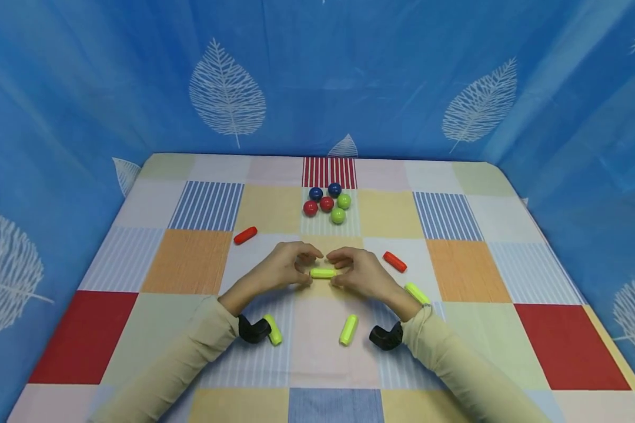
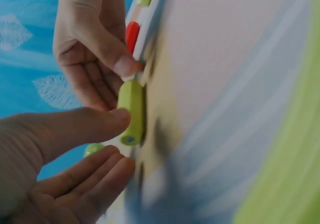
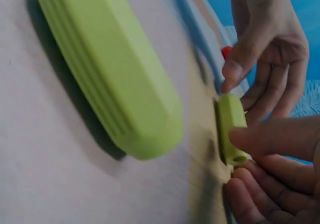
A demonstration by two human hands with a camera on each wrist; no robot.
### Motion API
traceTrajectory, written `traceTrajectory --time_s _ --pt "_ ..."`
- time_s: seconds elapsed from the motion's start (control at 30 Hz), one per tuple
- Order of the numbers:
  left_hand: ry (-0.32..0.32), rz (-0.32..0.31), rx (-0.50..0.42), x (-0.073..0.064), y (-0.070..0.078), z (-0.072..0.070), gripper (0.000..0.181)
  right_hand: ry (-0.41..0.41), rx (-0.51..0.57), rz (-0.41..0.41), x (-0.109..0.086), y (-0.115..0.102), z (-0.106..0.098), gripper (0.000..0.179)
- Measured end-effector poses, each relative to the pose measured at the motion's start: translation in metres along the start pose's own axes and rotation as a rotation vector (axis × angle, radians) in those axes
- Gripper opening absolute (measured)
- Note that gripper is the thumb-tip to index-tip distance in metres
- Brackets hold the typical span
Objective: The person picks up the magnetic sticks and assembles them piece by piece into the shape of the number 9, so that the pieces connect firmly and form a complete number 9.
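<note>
A short yellow-green toy rod (image 1: 323,273) lies crosswise on the patchwork tablecloth between the two hands. My left hand (image 1: 288,263) is at its left end, thumb and fingers curved with a gap between them. At the opposite end is my right hand (image 1: 361,270), its thumb close to the rod and its fingers arched beyond it. In the left wrist view the left thumb (image 2: 85,131) overlaps the rod (image 2: 131,108), whose near end shows a round recess. The right thumb (image 3: 275,138) overlaps the rod (image 3: 231,119) in the right wrist view; contact is unclear in both.
Blue (image 1: 334,190), red (image 1: 326,204) and green balls (image 1: 338,215) cluster behind the hands. Red rods lie left (image 1: 246,235) and right (image 1: 395,262). More yellow-green rods lie near the wrists (image 1: 273,330), (image 1: 417,293) and between the forearms (image 1: 348,330). A blue curtain (image 1: 349,76) surrounds the table.
</note>
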State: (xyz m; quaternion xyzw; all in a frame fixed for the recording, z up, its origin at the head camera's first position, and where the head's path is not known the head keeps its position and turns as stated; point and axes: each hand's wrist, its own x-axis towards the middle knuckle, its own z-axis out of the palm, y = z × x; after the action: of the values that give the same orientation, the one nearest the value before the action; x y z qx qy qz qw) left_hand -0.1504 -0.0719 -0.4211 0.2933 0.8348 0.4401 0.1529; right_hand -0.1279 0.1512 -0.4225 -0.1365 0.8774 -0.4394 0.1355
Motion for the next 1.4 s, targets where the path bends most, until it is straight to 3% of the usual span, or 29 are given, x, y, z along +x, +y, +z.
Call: traceTrajectory --time_s 0.3,0.57,0.77,0.97,1.2,1.4 --pt "0.061 -0.022 -0.124 0.011 -0.009 0.007 0.041 0.031 0.054 0.023 0.008 0.002 -0.001 0.03" --pt "0.173 -0.07 -0.152 0.033 0.001 -0.021 0.02 0.062 0.13 0.036 0.038 -0.013 -0.033 0.029" --pt "0.182 -0.136 -0.15 0.053 0.001 -0.032 0.017 0.077 0.17 0.073 0.059 -0.009 -0.042 0.03" --pt "0.174 -0.203 -0.138 0.059 -0.011 -0.028 0.018 0.07 0.134 0.085 0.066 0.001 -0.031 0.029" --pt "0.177 -0.14 -0.09 0.059 -0.02 -0.019 0.017 0.087 0.092 0.078 0.066 0.01 -0.021 0.027" --pt "0.169 -0.155 -0.088 0.058 -0.022 -0.015 0.016 0.079 0.11 0.101 0.066 0.005 -0.03 0.031"
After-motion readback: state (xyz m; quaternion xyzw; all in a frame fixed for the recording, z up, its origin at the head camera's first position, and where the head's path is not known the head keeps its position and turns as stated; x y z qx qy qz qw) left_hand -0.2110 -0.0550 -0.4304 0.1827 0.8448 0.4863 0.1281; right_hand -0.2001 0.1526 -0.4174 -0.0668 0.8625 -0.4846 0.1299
